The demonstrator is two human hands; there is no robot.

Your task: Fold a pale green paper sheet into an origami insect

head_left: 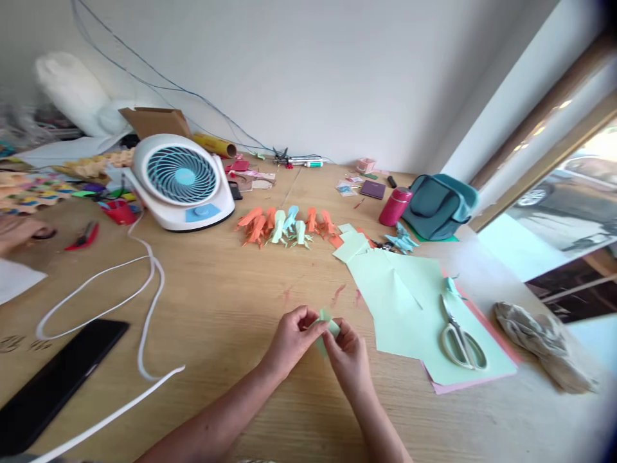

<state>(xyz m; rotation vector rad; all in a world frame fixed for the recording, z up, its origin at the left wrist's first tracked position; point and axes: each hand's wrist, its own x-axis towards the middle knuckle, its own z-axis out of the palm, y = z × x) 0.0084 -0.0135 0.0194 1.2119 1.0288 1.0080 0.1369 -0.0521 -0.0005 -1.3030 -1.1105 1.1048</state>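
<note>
Between my two hands is a small piece of light green folded paper (326, 316), held just above the wooden table. My left hand (297, 334) pinches it from the left with thumb and fingers. From the other side, my right hand (351, 355) grips its right part, thumb against fingers. Fingers cover much of the paper, and its lower end is blurred. Beyond my hands stand several folded paper figures, among them an orange one (255, 226), a pale green one (278, 227) and a blue one (291, 218).
Green paper sheets (405, 321) lie at right with white-handled scissors (460, 341) on top. Behind them are a pink bottle (395, 206) and a teal bag (438, 204). A fan (180, 183), its white cord (154, 270) and a black phone (62, 379) occupy the left.
</note>
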